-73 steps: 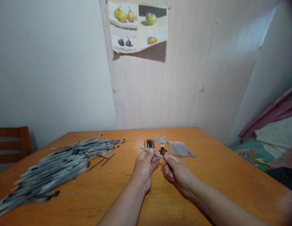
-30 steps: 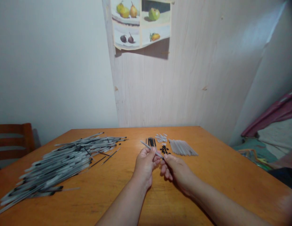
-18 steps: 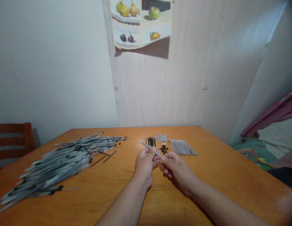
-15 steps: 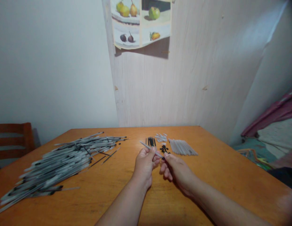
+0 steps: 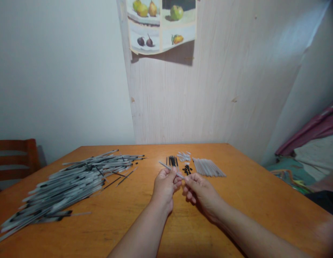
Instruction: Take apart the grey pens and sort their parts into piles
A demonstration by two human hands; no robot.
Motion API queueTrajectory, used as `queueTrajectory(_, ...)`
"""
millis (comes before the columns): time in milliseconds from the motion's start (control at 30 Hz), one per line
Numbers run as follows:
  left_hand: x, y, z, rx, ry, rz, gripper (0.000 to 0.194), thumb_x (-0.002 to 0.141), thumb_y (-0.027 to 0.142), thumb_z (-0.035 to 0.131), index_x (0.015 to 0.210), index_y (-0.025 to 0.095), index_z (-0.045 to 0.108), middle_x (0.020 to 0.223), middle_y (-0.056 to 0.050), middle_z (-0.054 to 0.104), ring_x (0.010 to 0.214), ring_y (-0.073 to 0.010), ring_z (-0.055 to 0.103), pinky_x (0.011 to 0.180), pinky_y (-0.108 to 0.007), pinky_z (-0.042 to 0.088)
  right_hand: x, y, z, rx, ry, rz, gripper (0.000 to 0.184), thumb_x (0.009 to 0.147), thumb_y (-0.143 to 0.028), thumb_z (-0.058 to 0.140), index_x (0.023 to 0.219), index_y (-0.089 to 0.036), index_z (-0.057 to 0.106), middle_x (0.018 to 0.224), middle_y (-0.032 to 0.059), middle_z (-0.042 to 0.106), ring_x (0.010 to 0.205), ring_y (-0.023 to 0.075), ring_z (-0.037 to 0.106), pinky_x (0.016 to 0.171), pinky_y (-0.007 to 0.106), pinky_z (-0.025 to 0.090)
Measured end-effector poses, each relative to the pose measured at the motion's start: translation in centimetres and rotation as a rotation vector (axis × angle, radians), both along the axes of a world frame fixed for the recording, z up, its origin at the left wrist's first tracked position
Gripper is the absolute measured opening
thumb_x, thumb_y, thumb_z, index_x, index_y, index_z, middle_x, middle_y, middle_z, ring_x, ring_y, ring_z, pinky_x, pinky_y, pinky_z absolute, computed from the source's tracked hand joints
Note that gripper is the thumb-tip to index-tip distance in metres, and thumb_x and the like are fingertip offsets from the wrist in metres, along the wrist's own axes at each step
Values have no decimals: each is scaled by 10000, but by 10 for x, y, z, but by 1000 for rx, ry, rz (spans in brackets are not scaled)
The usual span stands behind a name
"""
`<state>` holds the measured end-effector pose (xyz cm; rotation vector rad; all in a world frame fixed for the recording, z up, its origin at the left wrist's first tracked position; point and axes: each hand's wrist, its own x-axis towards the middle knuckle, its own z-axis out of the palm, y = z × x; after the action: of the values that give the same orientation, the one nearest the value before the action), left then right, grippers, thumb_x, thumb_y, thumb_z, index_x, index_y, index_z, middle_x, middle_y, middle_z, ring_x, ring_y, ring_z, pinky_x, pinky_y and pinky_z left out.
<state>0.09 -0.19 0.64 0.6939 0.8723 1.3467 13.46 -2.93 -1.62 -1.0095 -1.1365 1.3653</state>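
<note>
My left hand (image 5: 167,181) pinches a clear pen barrel (image 5: 166,165) between thumb and fingers, the barrel slanting down to the right. At the barrel's lower right end, my right hand (image 5: 198,188) is closed with thumb and forefinger together, touching that end. The small black plug in these fingertips is now covered by them. Just beyond the hands lie several loose black plugs (image 5: 187,169). Black ink refills (image 5: 172,161) stand in a short row behind my left hand, with small clear tips (image 5: 184,156) beside them.
To the right, a row of clear barrels (image 5: 209,167) lies side by side. A large heap of pens and barrels (image 5: 72,186) covers the left of the wooden table (image 5: 134,229), a few loose refills (image 5: 112,184) at its edge. A chair (image 5: 14,157) stands at far left.
My right fingertips have shifted slightly up and left onto the barrel's end, and the black plug seen between them before is now hidden. My left hand has hardly moved.
</note>
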Motion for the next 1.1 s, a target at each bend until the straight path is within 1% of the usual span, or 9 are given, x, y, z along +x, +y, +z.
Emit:
queueTrajectory(67, 0, 0, 0, -11, -2, 11, 328, 772, 379, 802, 824, 164, 559, 811, -64, 709, 602, -74, 626, 582, -171, 523, 1, 1, 0, -29, -5, 5, 446, 886, -636, 565, 881, -191, 556, 682, 5, 651, 484, 85, 517, 419, 206, 300)
queueTrajectory(133, -1, 0, 0, -19, -1, 12, 313, 786, 366, 791, 825, 163, 555, 814, -62, 709, 593, -66, 620, 576, -162, 517, 2, 1, -1, -46, -10, 32, 472, 898, -652, 528, 899, -182, 573, 671, 16, 659, 472, 90, 523, 408, 206, 295)
queueTrajectory(200, -1, 0, 0, -23, 1, 7, 294, 805, 355, 774, 825, 164, 551, 812, -60, 708, 587, -62, 616, 577, -160, 517, 3, 2, -1, -35, -21, 48, 442, 896, -623, 557, 886, -181, 570, 667, 10, 657, 466, 82, 512, 415, 205, 299)
queueTrajectory(300, 0, 0, -1, -21, 3, 6, 295, 806, 357, 773, 821, 166, 548, 802, -58, 705, 590, -67, 619, 575, -163, 520, 2, 1, 0, -6, -33, 29, 376, 874, -554, 634, 848, -189, 550, 680, -7, 648, 491, 73, 506, 444, 207, 317)
queueTrajectory(467, 0, 0, 0, -24, -9, 5, 313, 793, 371, 785, 828, 168, 549, 791, -53, 699, 582, -68, 616, 562, -162, 517, 1, 0, 1, 4, -24, -3, 322, 828, -461, 719, 888, -207, 530, 679, -33, 629, 531, 83, 519, 471, 212, 333)
queueTrajectory(633, 0, 1, -2, -33, -1, 14, 278, 814, 336, 765, 822, 169, 543, 809, -59, 704, 588, -64, 618, 575, -161, 520, 1, 1, 1, -1, 28, 28, 324, 873, -501, 655, 894, -196, 546, 723, -11, 649, 533, 90, 544, 469, 222, 365)
queueTrajectory(833, -1, 2, -2, -45, 16, 26, 247, 853, 324, 726, 828, 169, 536, 813, -63, 707, 588, -59, 612, 574, -153, 512, 3, 2, 0, -8, 34, 23, 315, 842, -457, 702, 901, -191, 543, 721, -4, 661, 526, 97, 560, 468, 224, 396)
queueTrajectory(1033, -4, 3, 1, -68, -4, 60, 230, 858, 316, 722, 837, 166, 549, 814, -63, 708, 592, -66, 621, 576, -162, 521, 4, 5, -4, 2, -5, 19, 336, 828, -478, 704, 912, -202, 530, 709, -2, 667, 512, 110, 563, 473, 237, 391)
queueTrajectory(1100, -6, 5, 1, -85, -20, 72, 217, 870, 306, 708, 837, 166, 546, 819, -67, 710, 602, -69, 630, 585, -164, 525, 8, 10, -6, 21, -25, -5, 336, 827, -490, 694, 908, -210, 525, 694, -10, 652, 499, 111, 544, 477, 245, 382)
